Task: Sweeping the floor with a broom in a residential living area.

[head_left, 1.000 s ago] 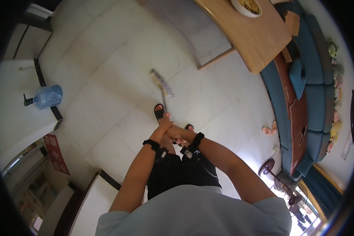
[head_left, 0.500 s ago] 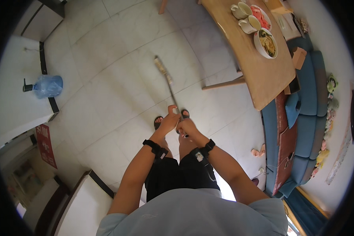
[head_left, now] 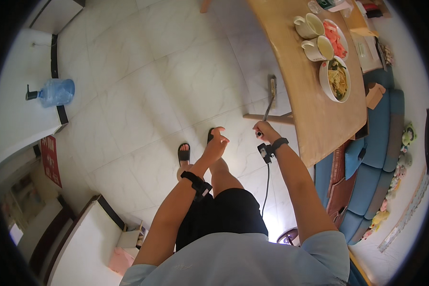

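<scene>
My right hand (head_left: 267, 132) is closed around the handle of a broom (head_left: 270, 106). Its handle end pokes out of my fist, while the narrow, brownish head lies on the floor close to the table's left edge. My left hand (head_left: 217, 144) hangs apart from the handle, fingers loosely curved and spread, holding nothing. Below it are my feet in black sandals (head_left: 184, 151).
A wooden table (head_left: 314, 112) at the right bears two mugs (head_left: 318, 49), a noodle bowl (head_left: 336, 82) and a plate of pink-red food (head_left: 337, 40). Behind it stands a blue sofa (head_left: 367, 167). A blue water jug (head_left: 57, 92) is at the left.
My left hand has let go of the broom. My right hand has swung the broom rightward toward the table. The view has shifted, and my feet have moved.
</scene>
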The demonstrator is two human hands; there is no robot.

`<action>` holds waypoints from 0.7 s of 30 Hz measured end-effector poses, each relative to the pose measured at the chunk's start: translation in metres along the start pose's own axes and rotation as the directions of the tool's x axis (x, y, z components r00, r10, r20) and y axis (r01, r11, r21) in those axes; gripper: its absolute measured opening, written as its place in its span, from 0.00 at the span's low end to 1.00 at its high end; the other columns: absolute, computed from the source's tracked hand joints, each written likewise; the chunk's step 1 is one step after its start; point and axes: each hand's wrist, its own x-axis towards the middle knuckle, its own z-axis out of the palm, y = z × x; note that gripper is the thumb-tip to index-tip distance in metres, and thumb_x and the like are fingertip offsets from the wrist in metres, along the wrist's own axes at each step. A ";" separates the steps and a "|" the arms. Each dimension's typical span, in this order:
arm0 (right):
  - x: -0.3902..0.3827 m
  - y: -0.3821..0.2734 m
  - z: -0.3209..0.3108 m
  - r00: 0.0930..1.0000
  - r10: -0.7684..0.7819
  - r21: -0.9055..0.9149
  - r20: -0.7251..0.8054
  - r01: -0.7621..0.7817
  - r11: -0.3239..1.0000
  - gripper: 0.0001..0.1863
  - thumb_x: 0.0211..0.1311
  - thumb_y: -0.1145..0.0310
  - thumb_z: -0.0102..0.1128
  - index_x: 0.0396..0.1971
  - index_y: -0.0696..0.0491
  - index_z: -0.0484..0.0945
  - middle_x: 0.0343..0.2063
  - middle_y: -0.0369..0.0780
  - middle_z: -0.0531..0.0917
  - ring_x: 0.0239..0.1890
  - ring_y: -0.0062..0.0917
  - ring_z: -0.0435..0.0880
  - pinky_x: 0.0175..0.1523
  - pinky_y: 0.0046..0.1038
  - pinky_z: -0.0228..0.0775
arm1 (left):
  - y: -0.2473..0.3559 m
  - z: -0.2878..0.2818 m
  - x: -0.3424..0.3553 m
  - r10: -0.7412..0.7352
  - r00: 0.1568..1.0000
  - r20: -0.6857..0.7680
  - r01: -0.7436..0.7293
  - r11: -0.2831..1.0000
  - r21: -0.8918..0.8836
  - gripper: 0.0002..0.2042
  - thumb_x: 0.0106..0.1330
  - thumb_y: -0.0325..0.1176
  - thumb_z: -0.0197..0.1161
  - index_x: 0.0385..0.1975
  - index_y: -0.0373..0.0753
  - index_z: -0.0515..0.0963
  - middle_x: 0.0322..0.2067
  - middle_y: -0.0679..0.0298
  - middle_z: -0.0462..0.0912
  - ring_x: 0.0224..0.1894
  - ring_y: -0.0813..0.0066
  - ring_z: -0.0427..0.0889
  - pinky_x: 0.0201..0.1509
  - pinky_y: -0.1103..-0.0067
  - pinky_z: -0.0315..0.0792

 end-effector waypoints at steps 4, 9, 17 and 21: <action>-0.025 0.023 0.052 0.974 0.195 -0.092 0.115 -0.185 0.978 0.07 0.44 0.74 0.53 0.19 0.56 0.64 0.09 0.36 0.65 0.09 0.19 0.62 0.10 0.21 0.48 | -0.019 -0.010 0.007 -0.051 0.997 -0.056 0.052 0.999 0.006 0.22 0.57 0.26 0.46 0.52 0.41 0.49 0.33 0.57 0.74 0.31 0.75 0.73 0.36 0.80 0.68; -0.094 0.070 0.163 0.944 -0.104 -0.281 0.313 0.197 0.939 0.15 0.45 0.74 0.51 0.32 0.66 0.61 0.14 0.42 0.71 0.09 0.22 0.68 0.09 0.23 0.55 | -0.024 -0.039 -0.005 -0.316 0.941 0.123 0.339 0.875 -0.345 0.24 0.58 0.31 0.50 0.52 0.49 0.48 0.30 0.62 0.70 0.34 0.76 0.72 0.37 0.78 0.69; -0.157 0.051 0.217 0.929 -0.043 0.043 0.368 0.029 0.999 0.13 0.40 0.81 0.51 0.29 0.54 0.65 0.11 0.34 0.64 0.06 0.18 0.63 0.08 0.24 0.51 | -0.016 -0.092 -0.029 -0.284 0.953 0.105 0.293 0.952 -0.092 0.26 0.58 0.33 0.51 0.53 0.48 0.46 0.18 0.64 0.67 0.17 0.77 0.68 0.23 0.80 0.69; -0.183 0.031 0.204 0.915 0.001 0.056 0.403 -0.026 0.998 0.07 0.38 0.80 0.56 0.19 0.58 0.67 0.10 0.35 0.67 0.10 0.23 0.68 0.14 0.22 0.57 | -0.010 -0.102 -0.031 -0.238 0.948 0.213 0.287 0.927 -0.242 0.25 0.62 0.37 0.49 0.54 0.47 0.43 0.25 0.59 0.71 0.22 0.73 0.74 0.25 0.79 0.70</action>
